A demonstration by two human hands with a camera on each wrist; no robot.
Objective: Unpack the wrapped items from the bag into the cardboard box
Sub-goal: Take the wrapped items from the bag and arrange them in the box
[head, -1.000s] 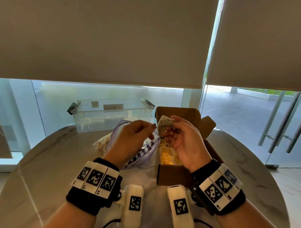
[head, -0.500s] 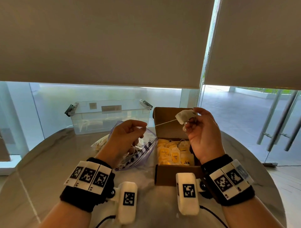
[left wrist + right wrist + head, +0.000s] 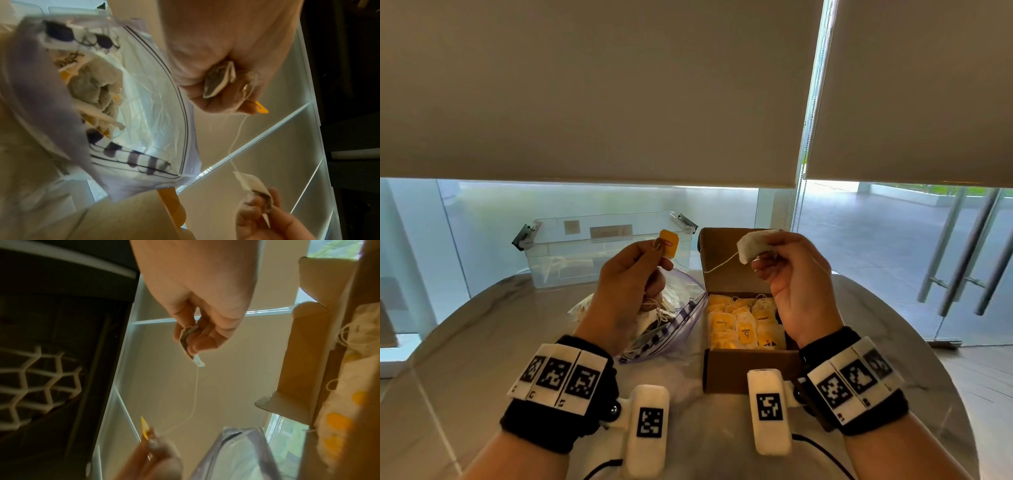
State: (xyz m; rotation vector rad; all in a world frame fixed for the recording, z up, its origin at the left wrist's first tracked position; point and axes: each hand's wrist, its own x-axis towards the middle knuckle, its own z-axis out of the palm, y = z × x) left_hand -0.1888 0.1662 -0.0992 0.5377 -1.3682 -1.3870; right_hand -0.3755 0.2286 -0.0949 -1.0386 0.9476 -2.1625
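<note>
We count two hands up over one round marbled table (image 3: 482, 342). Our right hand (image 3: 796, 284) pinches one white paper teabag (image 3: 751, 245) between thumb and curled fingers, above the one open brown cardboard box (image 3: 750, 368). Our left hand (image 3: 626, 287) pinches the small yellow paper tag (image 3: 668, 242) at the end of that teabag's white string (image 3: 720, 263); its curled fingers also keep a second teabag (image 3: 219, 80) against the palm. One clear zip-top plastic bag (image 3: 681, 308) with more teabags lies left of the box, which holds too many yellow-tagged teabags to count. One clear plastic tub (image 3: 606, 246) stands behind. Since half a second ago the left hand has risen and the yellow tag has come into sight.
</note>
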